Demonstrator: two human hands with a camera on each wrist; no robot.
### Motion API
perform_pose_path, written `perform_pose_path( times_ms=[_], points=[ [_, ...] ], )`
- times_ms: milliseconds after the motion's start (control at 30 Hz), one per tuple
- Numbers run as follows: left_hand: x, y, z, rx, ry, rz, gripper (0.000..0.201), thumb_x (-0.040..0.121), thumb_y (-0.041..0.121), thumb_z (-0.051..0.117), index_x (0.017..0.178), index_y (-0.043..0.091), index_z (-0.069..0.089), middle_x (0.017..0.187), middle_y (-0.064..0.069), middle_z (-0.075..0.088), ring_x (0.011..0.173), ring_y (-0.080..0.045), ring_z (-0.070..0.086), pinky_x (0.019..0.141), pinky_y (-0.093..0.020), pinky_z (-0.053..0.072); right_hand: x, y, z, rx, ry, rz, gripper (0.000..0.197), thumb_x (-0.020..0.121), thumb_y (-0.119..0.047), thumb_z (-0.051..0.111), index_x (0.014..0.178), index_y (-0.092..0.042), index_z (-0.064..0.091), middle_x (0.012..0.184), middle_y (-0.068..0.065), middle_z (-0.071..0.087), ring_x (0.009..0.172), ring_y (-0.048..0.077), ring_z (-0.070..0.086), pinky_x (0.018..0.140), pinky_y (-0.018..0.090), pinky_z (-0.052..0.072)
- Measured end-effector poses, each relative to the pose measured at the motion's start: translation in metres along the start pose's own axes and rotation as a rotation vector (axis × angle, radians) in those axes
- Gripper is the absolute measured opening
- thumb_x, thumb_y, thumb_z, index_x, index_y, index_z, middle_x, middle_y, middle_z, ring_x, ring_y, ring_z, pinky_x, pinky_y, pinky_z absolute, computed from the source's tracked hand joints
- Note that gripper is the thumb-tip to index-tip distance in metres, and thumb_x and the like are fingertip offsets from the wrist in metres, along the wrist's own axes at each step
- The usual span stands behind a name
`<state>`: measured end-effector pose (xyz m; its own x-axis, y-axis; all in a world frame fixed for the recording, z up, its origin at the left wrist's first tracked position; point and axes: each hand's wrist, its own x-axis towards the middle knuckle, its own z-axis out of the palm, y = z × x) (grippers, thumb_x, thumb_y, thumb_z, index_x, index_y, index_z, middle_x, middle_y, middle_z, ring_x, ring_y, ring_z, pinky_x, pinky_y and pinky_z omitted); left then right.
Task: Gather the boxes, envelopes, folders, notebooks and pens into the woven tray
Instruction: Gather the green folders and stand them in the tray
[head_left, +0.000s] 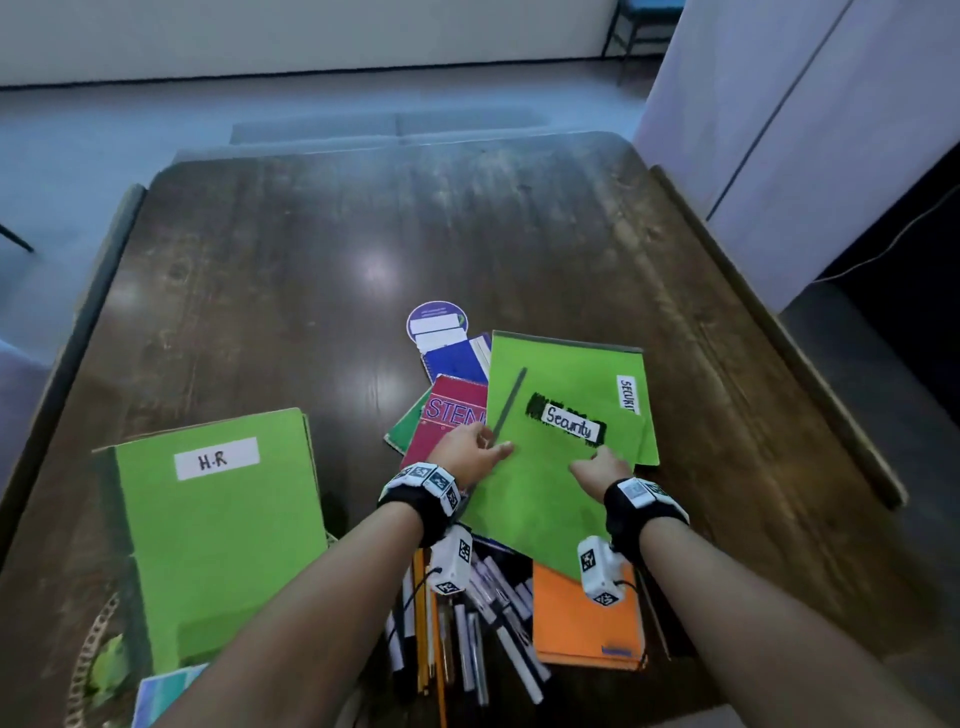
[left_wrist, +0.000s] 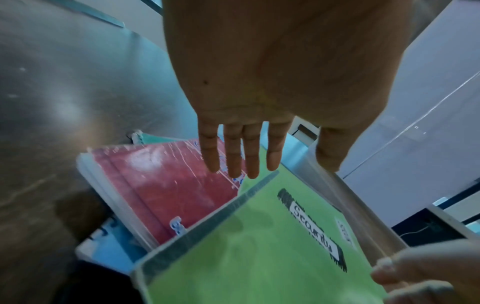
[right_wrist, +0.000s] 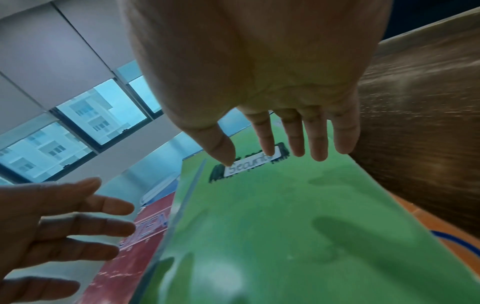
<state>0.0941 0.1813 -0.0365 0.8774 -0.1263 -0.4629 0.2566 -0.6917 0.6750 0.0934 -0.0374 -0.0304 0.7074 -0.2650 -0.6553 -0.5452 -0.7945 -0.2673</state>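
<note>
Both hands hang over the green folder (head_left: 561, 457) labelled "Security", which lies tilted atop a heap near the middle of the table (head_left: 363, 234). The left hand (head_left: 470, 453) has straight, slightly spread fingers (left_wrist: 233, 152) above the folder's left edge, over the red notebook (head_left: 447, 415). The right hand (head_left: 600, 470) hovers with loosely spread fingers (right_wrist: 296, 135) over the label; contact cannot be told. A blue notebook (head_left: 457, 361) pokes out at the far side, an orange notebook (head_left: 582, 618) and pens (head_left: 483, 623) lie nearer. At near left, another green folder (head_left: 218, 530) marked "H.R" stands in the woven tray (head_left: 85, 660). The table's far half lies open.
</note>
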Motion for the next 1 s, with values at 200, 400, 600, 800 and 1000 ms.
perform_pose_path(
  times_ms=[200,400,600,800,1000],
  points=[
    [0.033,0.0,0.037,0.075,-0.009,-0.166,0.067,0.087,0.054,0.065,0.138,0.014,0.05,0.13,-0.008,0.048,0.111,-0.022,0.057,0.093,-0.037,0.057,0.029,0.033,-0.01,0.003,0.005,0.125,0.071,0.093,-0.024,0.057,0.152,-0.004,0.022,0.151,0.025,0.031,0.132,0.04,0.045,0.105,0.042,0.042],
    [0.05,0.003,0.047,0.191,0.08,-0.26,0.061,0.089,0.048,0.065,0.136,0.013,0.046,0.134,-0.011,0.046,0.117,-0.028,0.057,0.097,-0.043,0.055,0.046,0.044,-0.009,0.057,-0.028,0.102,0.084,0.094,-0.022,0.063,0.156,-0.008,0.009,0.156,0.023,0.024,0.134,0.037,0.045,0.103,0.04,0.044],
    [0.055,0.002,0.048,0.151,0.081,-0.335,0.049,0.088,0.036,0.071,0.124,0.013,0.047,0.115,-0.007,0.059,0.101,-0.025,0.063,0.09,-0.041,0.057,0.047,0.044,-0.015,0.052,-0.012,0.069,0.085,0.094,-0.02,0.065,0.157,-0.009,0.009,0.16,0.022,0.013,0.136,0.038,0.043,0.105,0.039,0.044],
    [0.041,-0.002,0.032,0.074,0.051,-0.351,0.037,0.089,0.02,0.071,0.115,0.014,0.045,0.107,-0.006,0.061,0.095,-0.025,0.064,0.086,-0.038,0.058,0.043,0.039,-0.024,0.058,0.069,0.043,0.052,0.098,-0.01,0.054,0.145,0.001,0.034,0.149,0.019,0.036,0.122,0.031,0.053,0.088,0.032,0.043],
    [0.011,-0.015,-0.002,0.056,0.125,-0.271,0.028,0.089,0.014,0.068,0.11,0.018,0.05,0.106,-0.006,0.064,0.09,-0.024,0.065,0.083,-0.041,0.059,0.024,0.017,-0.024,0.182,0.096,-0.057,0.059,0.098,-0.003,0.047,0.152,-0.006,0.026,0.152,0.017,0.04,0.129,0.033,0.051,0.102,0.042,0.048]
  ],
)
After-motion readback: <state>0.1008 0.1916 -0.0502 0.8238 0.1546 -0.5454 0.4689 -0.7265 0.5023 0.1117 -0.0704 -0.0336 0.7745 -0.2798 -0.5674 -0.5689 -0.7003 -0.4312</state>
